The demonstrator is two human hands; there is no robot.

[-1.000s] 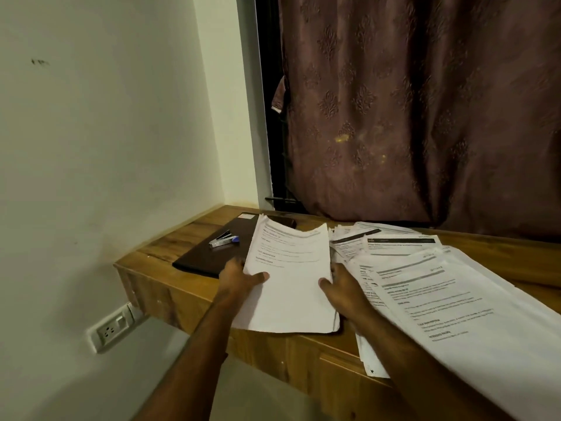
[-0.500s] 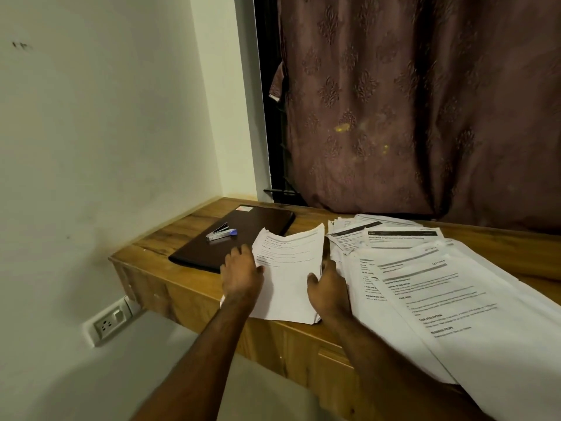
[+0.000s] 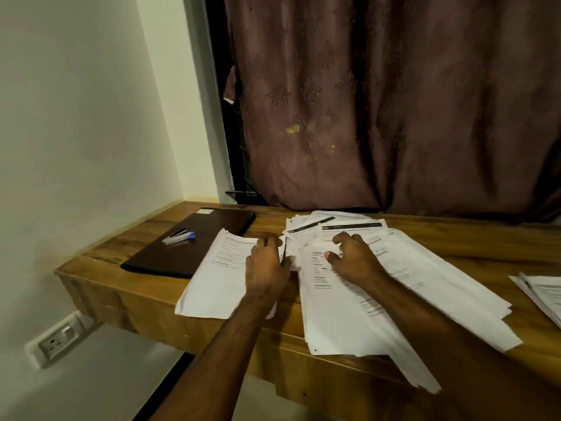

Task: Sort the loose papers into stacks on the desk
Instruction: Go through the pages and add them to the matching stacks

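Now we have the small stack of papers (image 3: 221, 275) lying flat on the desk (image 3: 121, 287), near its front edge, with one corner over a dark flat case (image 3: 194, 241). A second ago we were holding this stack up off the wood with both hands, one on each side. Half a second ago it was coming down. So the stack has just been put down, and we think one pile is made.

Our left hand (image 3: 267, 268) rests on the right side of that stack. Its fingers look lightly bent and pressed on the paper, not wrapped around it.

Our right hand (image 3: 352, 256) has moved away from the stack and onto the big loose spread of papers (image 3: 394, 287) just beside it. Its fingers are curled like a claw, with the tips on the top sheet. We cannot tell if it has pinched a sheet yet. We guess the next sheet will come from here.

Many sheets are still fanned out, and some hang over the desk's front edge, so they could slip off. More papers (image 3: 543, 296) sit far to the right. A stapler (image 3: 179, 237) lies on the dark case. Behind the desk hangs a brown curtain (image 3: 394, 101).
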